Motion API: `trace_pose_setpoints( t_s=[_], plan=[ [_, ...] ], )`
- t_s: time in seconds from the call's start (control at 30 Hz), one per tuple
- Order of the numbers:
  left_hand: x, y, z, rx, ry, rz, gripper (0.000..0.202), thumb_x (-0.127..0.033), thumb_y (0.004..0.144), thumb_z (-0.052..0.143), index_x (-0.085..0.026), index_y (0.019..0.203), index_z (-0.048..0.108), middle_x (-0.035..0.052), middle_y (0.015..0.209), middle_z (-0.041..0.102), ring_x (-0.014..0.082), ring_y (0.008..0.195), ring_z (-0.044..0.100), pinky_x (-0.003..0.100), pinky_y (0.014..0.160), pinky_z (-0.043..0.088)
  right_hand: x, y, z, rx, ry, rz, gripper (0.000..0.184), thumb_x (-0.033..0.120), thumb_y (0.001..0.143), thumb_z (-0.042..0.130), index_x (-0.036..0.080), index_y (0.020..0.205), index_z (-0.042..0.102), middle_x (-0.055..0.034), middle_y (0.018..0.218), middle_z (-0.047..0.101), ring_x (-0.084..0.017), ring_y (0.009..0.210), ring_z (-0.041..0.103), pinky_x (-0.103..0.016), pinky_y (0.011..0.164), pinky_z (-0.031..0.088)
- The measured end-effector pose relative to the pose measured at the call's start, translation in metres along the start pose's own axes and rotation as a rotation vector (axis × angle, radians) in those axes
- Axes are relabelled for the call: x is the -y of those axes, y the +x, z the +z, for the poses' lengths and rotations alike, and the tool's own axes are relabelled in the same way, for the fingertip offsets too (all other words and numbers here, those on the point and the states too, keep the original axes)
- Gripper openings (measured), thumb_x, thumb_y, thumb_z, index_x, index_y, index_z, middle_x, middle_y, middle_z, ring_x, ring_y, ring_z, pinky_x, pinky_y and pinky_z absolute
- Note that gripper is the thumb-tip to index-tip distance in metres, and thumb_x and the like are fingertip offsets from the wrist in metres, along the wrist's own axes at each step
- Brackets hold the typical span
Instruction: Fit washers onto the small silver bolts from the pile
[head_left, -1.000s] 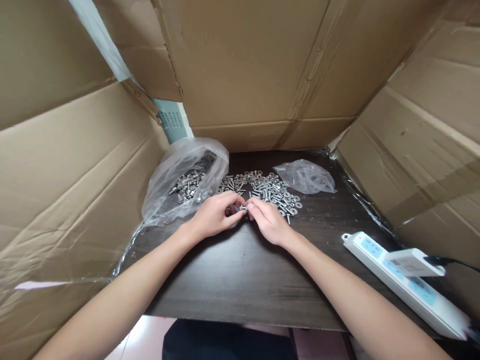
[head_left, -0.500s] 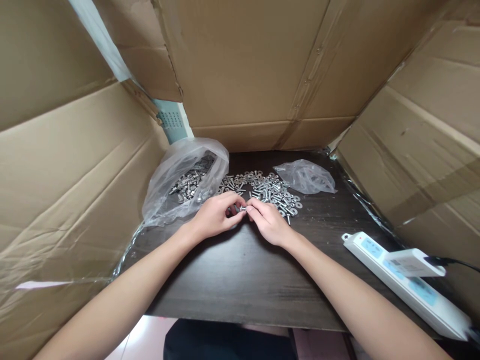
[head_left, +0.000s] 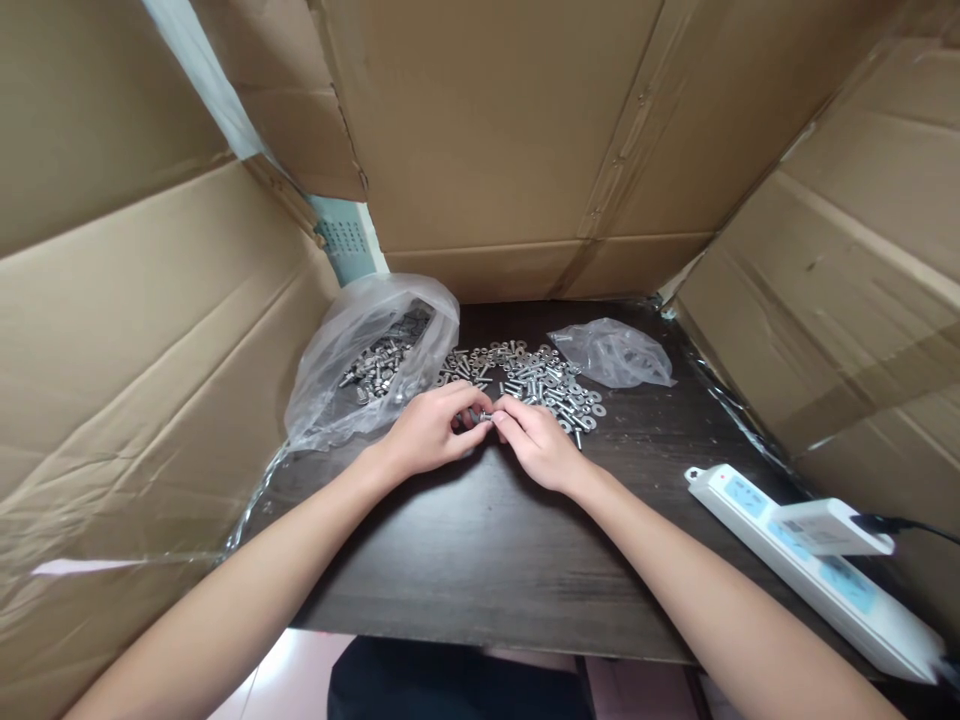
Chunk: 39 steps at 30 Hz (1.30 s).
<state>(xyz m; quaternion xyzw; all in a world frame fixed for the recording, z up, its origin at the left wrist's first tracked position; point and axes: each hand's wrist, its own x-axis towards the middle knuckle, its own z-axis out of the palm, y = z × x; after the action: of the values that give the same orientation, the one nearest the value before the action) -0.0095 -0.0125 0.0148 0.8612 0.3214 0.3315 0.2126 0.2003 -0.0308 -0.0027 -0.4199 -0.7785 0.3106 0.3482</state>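
Both hands meet over the dark table, just in front of a pile of loose hardware. Between them is a small metal bolt. My left hand curls its thumb and fingers around one end of the bolt. At the other end, my right hand pinches with thumb and forefinger; that end is hidden by the fingertips. Beyond the hands lie many loose bolts and washers. A clear plastic bag on the left gapes open, showing more metal fasteners inside.
A smaller clear bag lies at the back right. On the right side a white power strip holds a plugged-in white adapter with a black cable. Cardboard walls enclose the back and both sides.
The hands stay in nearly the same place, both still on the bolt. Only slight finger movement shows, and the whole view has shifted very slightly.
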Motion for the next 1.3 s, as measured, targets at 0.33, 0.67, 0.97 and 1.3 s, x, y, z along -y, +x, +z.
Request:
trace_pose_setpoints(
  t_s=[0.33, 0.67, 0.97, 1.3],
  plan=[
    [-0.0011, 0.0016, -0.0002, -0.008, 0.005, -0.011, 0.010, -0.021, 0.093, 0.067, -0.019, 0.103, 0.067, 0.0018, 0.094, 0.065, 0.0140, 0.075, 0.063, 0.027, 0.070, 0.050, 0.0002, 0.0000, -0.0004, 0.008, 0.011, 0.000, 0.022, 0.033, 0.104, 0.044, 0.021, 0.090, 0.056, 0.0002, 0.077, 0.059, -0.019, 0.071, 0.055, -0.031, 0.070, 0.036],
    [0.0004, 0.0003, 0.0002, -0.011, -0.012, -0.011, 0.010, -0.022, 0.095, 0.066, -0.018, 0.103, 0.067, 0.0018, 0.096, 0.065, 0.0127, 0.073, 0.063, 0.026, 0.070, 0.050, 0.0008, -0.0001, 0.0010, -0.006, -0.024, -0.006, 0.027, 0.033, 0.104, 0.042, 0.021, 0.082, 0.052, 0.0006, 0.073, 0.055, -0.018, 0.066, 0.053, -0.031, 0.066, 0.033],
    [-0.0013, 0.0016, -0.0004, 0.001, -0.007, -0.014, 0.009, -0.024, 0.095, 0.065, -0.019, 0.102, 0.066, 0.0027, 0.096, 0.066, 0.0138, 0.073, 0.063, 0.027, 0.070, 0.051, 0.0014, 0.0000, -0.0005, 0.010, -0.028, 0.003, 0.035, 0.035, 0.105, 0.039, 0.022, 0.075, 0.048, 0.0000, 0.069, 0.053, -0.018, 0.064, 0.051, -0.032, 0.065, 0.032],
    [-0.0008, 0.0009, -0.0002, -0.009, -0.005, -0.009, 0.009, -0.022, 0.094, 0.066, -0.018, 0.103, 0.066, 0.0019, 0.095, 0.065, 0.0137, 0.074, 0.063, 0.027, 0.071, 0.050, 0.0023, 0.0004, -0.0010, 0.019, -0.015, 0.006, 0.032, 0.033, 0.103, 0.042, 0.021, 0.075, 0.048, 0.0004, 0.070, 0.054, -0.018, 0.065, 0.052, -0.031, 0.066, 0.032]
  ],
)
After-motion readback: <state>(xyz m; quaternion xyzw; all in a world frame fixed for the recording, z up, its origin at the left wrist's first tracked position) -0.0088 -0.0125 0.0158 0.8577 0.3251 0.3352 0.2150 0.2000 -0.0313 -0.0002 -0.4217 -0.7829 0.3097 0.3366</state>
